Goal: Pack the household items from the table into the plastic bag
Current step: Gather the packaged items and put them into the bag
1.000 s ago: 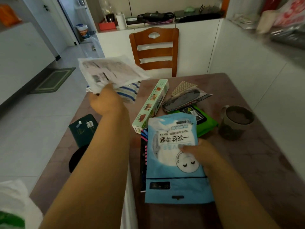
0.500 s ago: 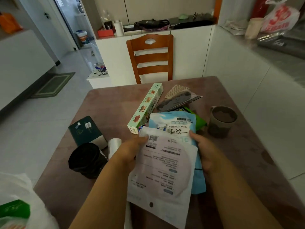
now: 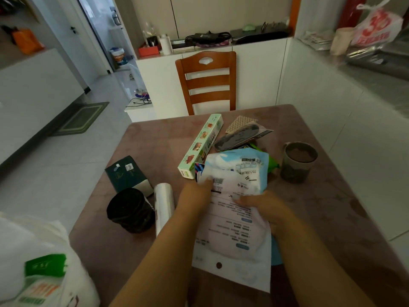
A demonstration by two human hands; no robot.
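My left hand [image 3: 194, 196] grips the top left of a flat white printed packet [image 3: 234, 240], which lies over a blue glove pouch [image 3: 241, 167]. My right hand [image 3: 263, 207] pinches both together at their right side; the blue pouch bends upward behind the white packet. The white plastic bag [image 3: 33, 262] with green print sits at the lower left, off the brown table [image 3: 155, 142]. Other items on the table: a long green box [image 3: 201, 147], a dark green box [image 3: 126, 173], a black roll [image 3: 130, 210], a clear film roll [image 3: 164, 204].
A dark flat packet [image 3: 239, 136] and a green pack [image 3: 273, 165] lie behind the pouch. A brown mug [image 3: 297, 161] stands at the right. A wooden chair [image 3: 208, 83] faces the table's far side. White cabinets run along the right and back.
My left hand brought the white packet down from above the table's left side and laid it over the blue pouch. My right hand now holds both, and the pouch has bent upward.
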